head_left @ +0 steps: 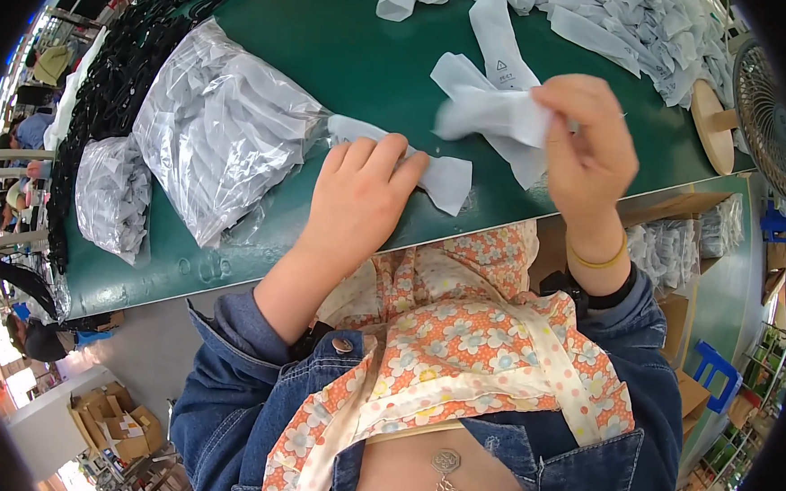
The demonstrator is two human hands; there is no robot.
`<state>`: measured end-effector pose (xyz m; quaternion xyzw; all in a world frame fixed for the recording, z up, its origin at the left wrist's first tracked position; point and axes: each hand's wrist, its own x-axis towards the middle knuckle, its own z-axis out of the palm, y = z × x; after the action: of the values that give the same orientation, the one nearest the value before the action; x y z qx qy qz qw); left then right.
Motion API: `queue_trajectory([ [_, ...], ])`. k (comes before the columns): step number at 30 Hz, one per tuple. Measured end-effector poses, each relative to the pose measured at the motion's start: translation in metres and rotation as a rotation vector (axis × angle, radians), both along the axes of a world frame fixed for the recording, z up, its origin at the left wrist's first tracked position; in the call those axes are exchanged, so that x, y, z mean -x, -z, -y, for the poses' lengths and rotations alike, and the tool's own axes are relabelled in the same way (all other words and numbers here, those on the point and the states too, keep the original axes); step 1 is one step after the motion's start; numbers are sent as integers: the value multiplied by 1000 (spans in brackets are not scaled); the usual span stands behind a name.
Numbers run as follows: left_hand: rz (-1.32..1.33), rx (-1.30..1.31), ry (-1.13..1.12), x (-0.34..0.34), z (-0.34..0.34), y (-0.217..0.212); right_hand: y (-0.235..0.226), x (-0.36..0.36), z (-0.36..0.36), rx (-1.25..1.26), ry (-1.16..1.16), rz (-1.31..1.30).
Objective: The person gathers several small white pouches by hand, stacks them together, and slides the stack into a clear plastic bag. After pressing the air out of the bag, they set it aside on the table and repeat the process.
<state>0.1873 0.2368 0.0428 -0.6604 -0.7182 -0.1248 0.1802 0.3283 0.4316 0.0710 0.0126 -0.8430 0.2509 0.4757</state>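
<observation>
My left hand (360,194) lies palm down with its fingers slightly spread over a frosted white plastic sleeve (449,184) near the table's front edge. What is inside that sleeve, if anything, I cannot make out. Between thumb and forefinger, my right hand (593,145) pinches the end of another frosted sleeve (509,118), whose free end is blurred by motion. Loose sleeves (495,40) lie beneath and behind it. To the left of my left hand sits a large clear bag (229,127) stuffed with frosted packets. A smaller filled bag (112,197) lies beside it.
Black cables (120,76) are heaped along the left side of the green table (359,63). A large pile of frosted sleeves (640,36) covers the far right, beside a fan (770,116). Under the right edge stands an open carton (661,208) with more packets.
</observation>
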Motion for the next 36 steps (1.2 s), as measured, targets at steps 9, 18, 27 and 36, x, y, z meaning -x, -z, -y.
queue_trajectory([
  [9,162,290,-42,14,-3,-23,9,41,20,387,-82,245],
  [18,621,185,-389,23,30,-19,37,34,56,258,103,651],
  [27,1043,-71,-466,9,18,-5,26,38,76,570,-109,803],
  [36,1091,-247,-245,-2,14,13,30,43,86,309,155,754],
])
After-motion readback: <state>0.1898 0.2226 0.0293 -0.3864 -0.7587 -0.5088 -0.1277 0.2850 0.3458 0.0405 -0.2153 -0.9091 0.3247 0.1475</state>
